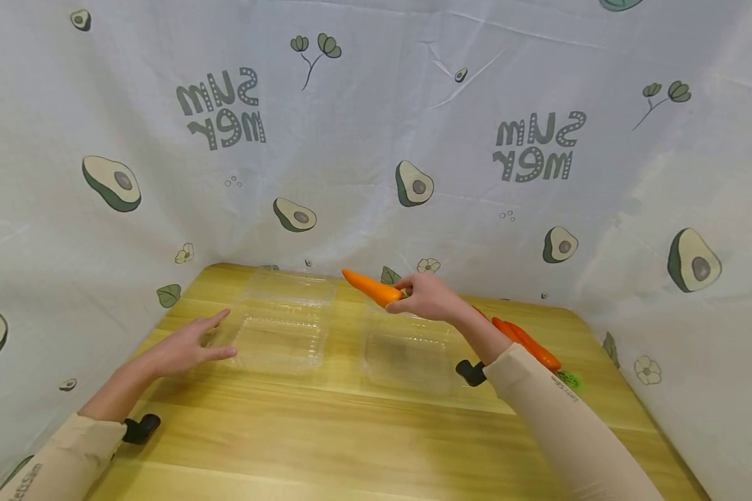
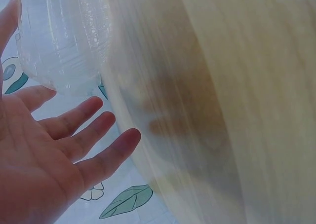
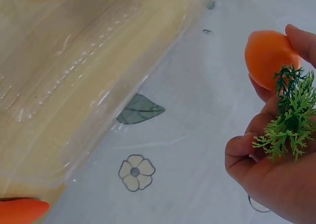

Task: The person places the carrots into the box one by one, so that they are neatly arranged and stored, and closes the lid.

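Note:
My right hand [image 1: 431, 296] holds an orange carrot [image 1: 371, 287] by its thick end, its tip pointing left, above the back of the right clear plastic box [image 1: 407, 356]. In the right wrist view the carrot [image 3: 269, 58] shows end-on, with green leafy tops [image 3: 291, 115] against the palm. My left hand [image 1: 184, 348] has its fingers spread beside the left clear plastic box [image 1: 278, 341] and grips nothing. The left wrist view shows that hand [image 2: 64, 150] with the clear box [image 2: 61, 36] beyond its fingertips.
More carrots [image 1: 529, 342] with green tops lie on the wooden table [image 1: 326, 445] at the right, partly behind my right forearm. Both boxes have lids folded back. A white curtain [image 1: 363, 125] printed with avocados hangs around the table's back and sides.

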Available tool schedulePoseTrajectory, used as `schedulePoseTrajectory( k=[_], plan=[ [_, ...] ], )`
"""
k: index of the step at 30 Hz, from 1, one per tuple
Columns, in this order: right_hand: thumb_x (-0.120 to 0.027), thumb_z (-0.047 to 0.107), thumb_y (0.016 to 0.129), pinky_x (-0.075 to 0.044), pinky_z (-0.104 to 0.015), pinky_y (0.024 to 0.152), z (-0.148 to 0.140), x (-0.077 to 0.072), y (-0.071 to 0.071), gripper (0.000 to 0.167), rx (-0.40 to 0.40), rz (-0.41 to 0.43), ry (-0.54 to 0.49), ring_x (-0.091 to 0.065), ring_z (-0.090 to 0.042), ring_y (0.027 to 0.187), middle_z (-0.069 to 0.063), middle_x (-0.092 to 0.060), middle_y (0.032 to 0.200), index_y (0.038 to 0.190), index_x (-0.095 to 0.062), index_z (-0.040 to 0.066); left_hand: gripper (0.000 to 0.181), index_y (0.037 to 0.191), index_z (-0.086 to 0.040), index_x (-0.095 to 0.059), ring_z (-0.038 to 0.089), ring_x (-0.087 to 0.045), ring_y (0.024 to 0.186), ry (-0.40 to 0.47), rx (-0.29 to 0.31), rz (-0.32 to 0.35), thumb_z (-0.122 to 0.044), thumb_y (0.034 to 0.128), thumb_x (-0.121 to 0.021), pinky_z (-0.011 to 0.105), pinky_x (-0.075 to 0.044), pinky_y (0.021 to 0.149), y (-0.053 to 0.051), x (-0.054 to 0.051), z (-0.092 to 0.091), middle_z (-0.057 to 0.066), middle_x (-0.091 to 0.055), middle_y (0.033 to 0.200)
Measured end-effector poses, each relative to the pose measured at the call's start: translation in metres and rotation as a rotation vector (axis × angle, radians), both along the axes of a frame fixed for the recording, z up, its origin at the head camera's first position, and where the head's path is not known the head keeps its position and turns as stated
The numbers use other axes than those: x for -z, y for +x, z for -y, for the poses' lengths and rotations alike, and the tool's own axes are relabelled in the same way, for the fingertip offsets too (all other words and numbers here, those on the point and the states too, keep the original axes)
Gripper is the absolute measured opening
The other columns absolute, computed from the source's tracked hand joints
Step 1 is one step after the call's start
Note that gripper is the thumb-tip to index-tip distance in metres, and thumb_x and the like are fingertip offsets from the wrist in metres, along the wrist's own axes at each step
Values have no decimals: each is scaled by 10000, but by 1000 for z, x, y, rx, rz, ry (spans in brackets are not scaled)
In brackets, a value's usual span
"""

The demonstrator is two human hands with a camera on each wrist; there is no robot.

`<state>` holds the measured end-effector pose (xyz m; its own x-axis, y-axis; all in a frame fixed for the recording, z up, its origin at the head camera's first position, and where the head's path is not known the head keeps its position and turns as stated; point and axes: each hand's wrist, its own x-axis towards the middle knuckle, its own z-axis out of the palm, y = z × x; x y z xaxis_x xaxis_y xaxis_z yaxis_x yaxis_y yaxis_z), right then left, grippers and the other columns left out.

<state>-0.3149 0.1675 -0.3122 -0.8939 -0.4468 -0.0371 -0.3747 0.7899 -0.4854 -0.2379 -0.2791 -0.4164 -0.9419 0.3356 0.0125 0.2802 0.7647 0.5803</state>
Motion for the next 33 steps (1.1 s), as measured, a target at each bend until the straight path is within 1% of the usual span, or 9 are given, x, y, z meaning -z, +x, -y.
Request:
schedulePoseTrajectory(
  k=[4, 7, 9, 12, 17, 22, 25, 29, 33],
  plan=[
    [-785, 318, 857, -405, -281, 616, 10, -2, -5, 479, -21, 30, -3, -513, -182, 689, -68, -701, 957, 1236, -711, 34, 909, 1584, 39, -211, 601, -339, 1371, 6, 3, 3, -437, 958, -668, 721, -355, 1032, 0, -1, -1, 402, -376, 1489],
    [-785, 303, 857, -429, -288, 659, 18, -3, -8, 510, -41, 65, -20, -549, -188, 749, -70, -720, 1041, 1279, -689, 32, 904, 1584, 40, -207, 601, -339, 1370, 9, 5, 6, -426, 961, -668, 721, -355, 1032, 0, -1, -1, 404, -376, 1487],
    [-786, 296, 855, -439, -292, 692, 24, -4, -10, 515, -63, 79, -20, -564, -189, 799, -59, -721, 1062, 1293, -684, 44, 903, 1585, 39, -206, 602, -338, 1371, 9, 5, 8, -426, 962, -666, 721, -355, 1032, 0, -1, 0, 406, -376, 1487],
    [-789, 291, 850, -447, -293, 709, 34, -3, -13, 513, -96, 79, -11, -567, -194, 831, -43, -723, 1049, 1294, -687, 54, 900, 1585, 36, -208, 600, -342, 1370, 9, 3, 6, -425, 962, -667, 720, -354, 1033, -1, 0, 1, 406, -376, 1486],
    [-794, 292, 840, -467, -277, 722, 49, -1, -17, 527, -133, 67, 4, -587, -181, 825, -36, -735, 1024, 1289, -689, 39, 902, 1588, 32, -202, 588, -352, 1372, 14, 7, 6, -424, 964, -666, 711, -361, 1036, -2, 3, 2, 400, -362, 1500],
    [-805, 294, 829, -479, -280, 744, 63, 3, -22, 525, -127, 91, -1, -598, -179, 837, -16, -732, 1024, 1285, -697, 57, 904, 1587, 33, -204, 582, -355, 1374, 15, 7, 2, -427, 962, -668, 708, -360, 1041, -4, 3, 2, 394, -358, 1507],
    [-810, 273, 825, -480, -277, 741, 71, 7, -25, 518, -135, 102, -15, -594, -181, 839, -17, -729, 1023, 1278, -699, 47, 905, 1587, 34, -205, 584, -355, 1373, 10, 7, 0, -429, 962, -667, 708, -361, 1039, -5, 2, 2, 395, -363, 1503],
    [-816, 233, 822, -464, -257, 711, 83, 12, -28, 500, -172, 107, -35, -573, -170, 818, -32, -731, 1030, 1264, -704, 29, 910, 1587, 36, -199, 588, -337, 1380, 9, 4, 10, -431, 962, -666, 716, -354, 1037, -4, 1, 2, 395, -354, 1507],
    [-821, 225, 817, -451, -239, 697, 94, 18, -30, 498, -198, 99, -13, -564, -156, 801, -36, -738, 1051, 1264, -706, 39, 915, 1589, 30, -202, 591, -320, 1388, 13, 1, 18, -441, 958, -668, 721, -342, 1044, -3, 3, 2, 392, -346, 1515]
  ],
)
